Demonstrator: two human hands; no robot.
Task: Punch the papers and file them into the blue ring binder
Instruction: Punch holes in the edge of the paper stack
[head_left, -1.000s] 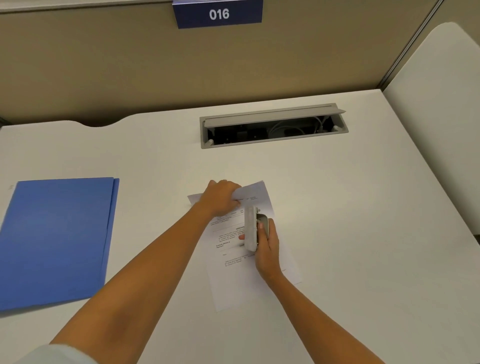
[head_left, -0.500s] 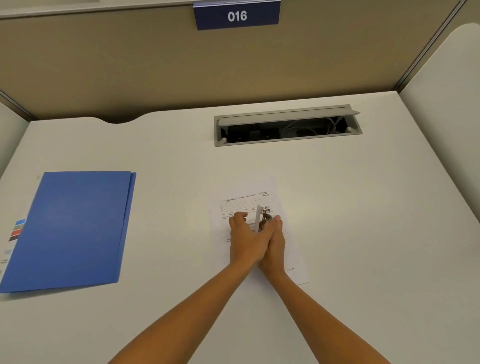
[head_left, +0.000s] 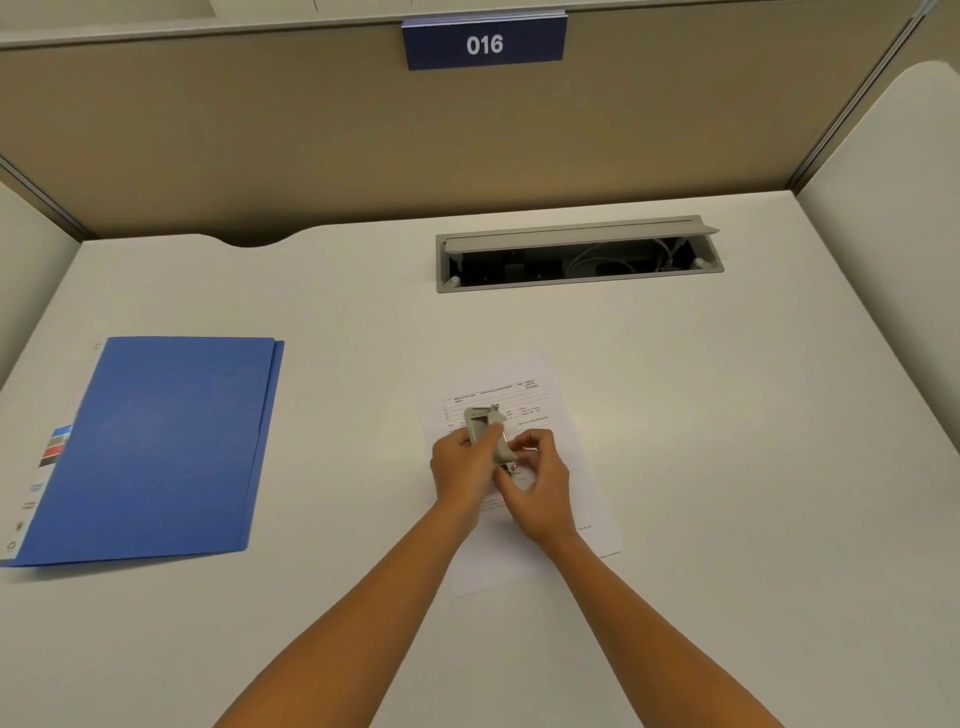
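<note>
Sign (head_left: 484, 44) reads "016"; hands grip punch (head_left: 485, 428).

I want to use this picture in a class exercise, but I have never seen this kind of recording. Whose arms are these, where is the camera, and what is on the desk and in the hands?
The camera sits on a person's head, looking down at their own bare arms. No machine is involved. On the white desk lie a closed blue ring binder at the left and printed papers in the middle. Above the papers, the left hand and right hand together hold a small grey hole punch. At the back is an open cable hatch.
</note>
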